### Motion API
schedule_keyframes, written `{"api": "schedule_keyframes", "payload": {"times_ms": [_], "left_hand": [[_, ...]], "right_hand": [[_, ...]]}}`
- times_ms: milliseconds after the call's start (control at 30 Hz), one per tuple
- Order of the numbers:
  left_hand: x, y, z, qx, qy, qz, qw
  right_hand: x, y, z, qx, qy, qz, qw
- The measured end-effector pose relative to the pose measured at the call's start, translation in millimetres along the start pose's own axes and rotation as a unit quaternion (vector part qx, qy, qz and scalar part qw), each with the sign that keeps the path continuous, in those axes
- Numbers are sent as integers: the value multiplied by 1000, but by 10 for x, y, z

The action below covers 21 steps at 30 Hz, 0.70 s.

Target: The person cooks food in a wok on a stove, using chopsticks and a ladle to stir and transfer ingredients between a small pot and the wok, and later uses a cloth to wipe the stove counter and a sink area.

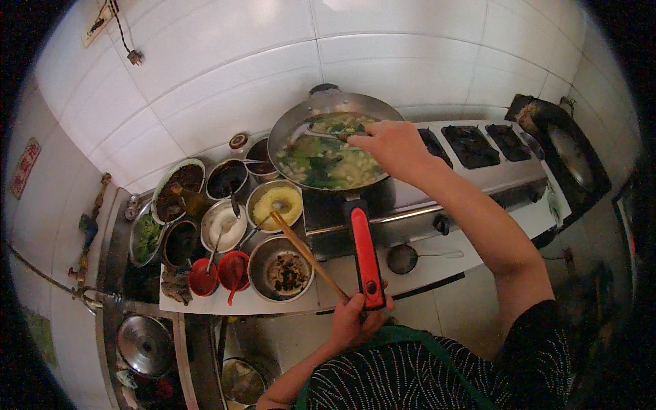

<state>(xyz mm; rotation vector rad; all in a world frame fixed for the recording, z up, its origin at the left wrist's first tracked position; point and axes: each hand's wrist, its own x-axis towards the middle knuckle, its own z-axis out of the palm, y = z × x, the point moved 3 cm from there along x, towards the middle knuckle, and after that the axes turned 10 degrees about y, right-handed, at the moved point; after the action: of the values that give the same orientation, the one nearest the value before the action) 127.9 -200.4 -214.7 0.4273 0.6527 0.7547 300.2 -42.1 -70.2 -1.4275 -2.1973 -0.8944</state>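
Observation:
A deep metal wok with a black-and-red handle sits over the left end of the stove. It holds a pale broth with green leaves and small light pieces. My right hand reaches over the wok and grips a metal spoon, whose head dips at the soup's far left. Near my body, my left hand holds a pair of wooden chopsticks slanting up to the left. Its fingers also lie around the handle's near end; how firmly they grip the handle is partly hidden.
A steel bowl with dark residue, red cups, and bowls of minced yellow food, white powder and dark sauce crowd the left counter. A strainer lies before the stove. The tiled wall rises behind.

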Motion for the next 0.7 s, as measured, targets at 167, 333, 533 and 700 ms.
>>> {"api": "schedule_keyframes", "payload": {"times_ms": [167, 333, 533, 700], "left_hand": [[-24, -5, -18, -12, -18, 0, 1000], [19, -32, -12, -11, -45, 11, 999], [-1, -58, 83, -38, -56, 12, 998], [15, -84, 98, -62, -104, 24, 992]], "right_hand": [[-241, 38, -208, 10, -13, -36, 999], [-528, 166, -561, -8, -13, 8, 1000], [-748, 423, -986, -7, -29, 83, 996], [-829, 439, -1311, 77, 20, 113, 990]]}}
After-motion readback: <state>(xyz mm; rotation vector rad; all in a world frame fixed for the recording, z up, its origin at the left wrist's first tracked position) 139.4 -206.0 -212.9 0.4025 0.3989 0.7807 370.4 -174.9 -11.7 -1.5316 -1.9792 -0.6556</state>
